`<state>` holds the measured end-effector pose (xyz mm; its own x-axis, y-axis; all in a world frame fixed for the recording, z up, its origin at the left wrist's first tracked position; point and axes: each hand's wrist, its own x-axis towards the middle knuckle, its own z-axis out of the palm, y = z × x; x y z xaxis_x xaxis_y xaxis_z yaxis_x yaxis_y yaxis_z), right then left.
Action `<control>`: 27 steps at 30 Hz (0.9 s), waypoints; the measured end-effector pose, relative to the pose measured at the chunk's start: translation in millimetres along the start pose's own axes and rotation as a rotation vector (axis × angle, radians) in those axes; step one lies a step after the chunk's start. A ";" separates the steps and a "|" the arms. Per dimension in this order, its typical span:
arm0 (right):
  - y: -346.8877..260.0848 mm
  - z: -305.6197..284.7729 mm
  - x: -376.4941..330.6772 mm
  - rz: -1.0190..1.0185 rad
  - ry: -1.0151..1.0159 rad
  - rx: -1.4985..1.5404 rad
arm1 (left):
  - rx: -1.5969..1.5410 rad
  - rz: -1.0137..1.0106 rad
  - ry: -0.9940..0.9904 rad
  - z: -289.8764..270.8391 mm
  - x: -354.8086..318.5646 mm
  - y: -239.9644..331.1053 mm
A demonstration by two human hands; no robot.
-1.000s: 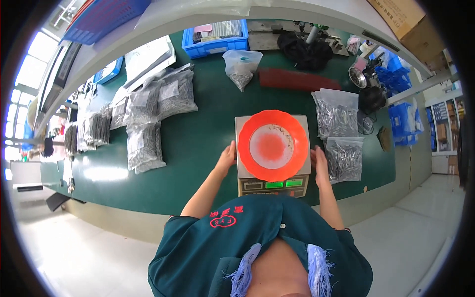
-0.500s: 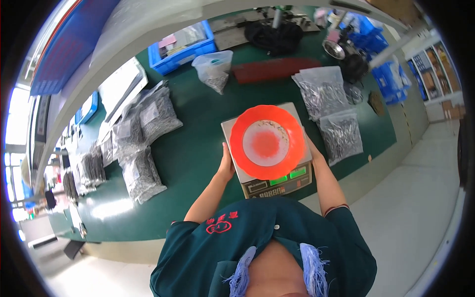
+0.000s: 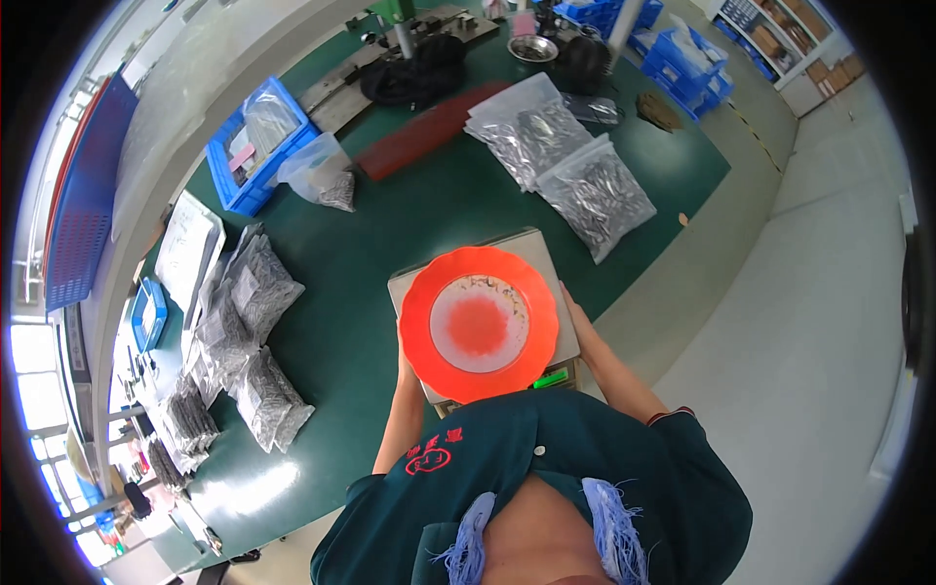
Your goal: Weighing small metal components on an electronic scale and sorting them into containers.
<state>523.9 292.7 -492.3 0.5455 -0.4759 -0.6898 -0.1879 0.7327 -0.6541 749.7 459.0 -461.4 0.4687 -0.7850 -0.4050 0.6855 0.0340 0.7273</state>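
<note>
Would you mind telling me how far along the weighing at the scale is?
Done: filled bags of small metal parts lie on the green bench. In hand: the left hand and right hand hold the orange bowl on the scale; it holds only a few parts. Left: more parts sit in an open bag.

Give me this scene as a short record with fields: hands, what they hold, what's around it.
left hand: on the left rim of the orange bowl, mostly hidden by it
right hand: at the bowl's right rim
bowl: sits on a scale, a few small dark parts inside
table: green
right of scale: two clear bags of metal parts
left of scale: more filled bags
far left: blue crate
</note>
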 end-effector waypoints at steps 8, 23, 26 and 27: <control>-21.6 -81.8 -118.4 -0.301 0.073 0.186 | 0.132 -0.113 -0.103 95.0 -26.6 -48.5; -1.8 -305.3 -272.0 -0.684 0.444 0.482 | 0.115 -0.317 -0.621 343.0 39.7 -248.1; -10.0 -342.4 -262.8 -0.688 0.521 0.506 | 0.166 -0.335 -0.706 370.6 68.5 -281.1; -18.5 -355.3 -258.0 -0.705 0.534 0.511 | 0.181 -0.342 -0.730 385.9 84.9 -291.8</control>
<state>96.4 229.1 -412.5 -0.0615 -0.9423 -0.3292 0.4745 0.2626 -0.8402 374.4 143.7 -494.2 -0.2719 -0.9405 -0.2037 0.5952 -0.3307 0.7324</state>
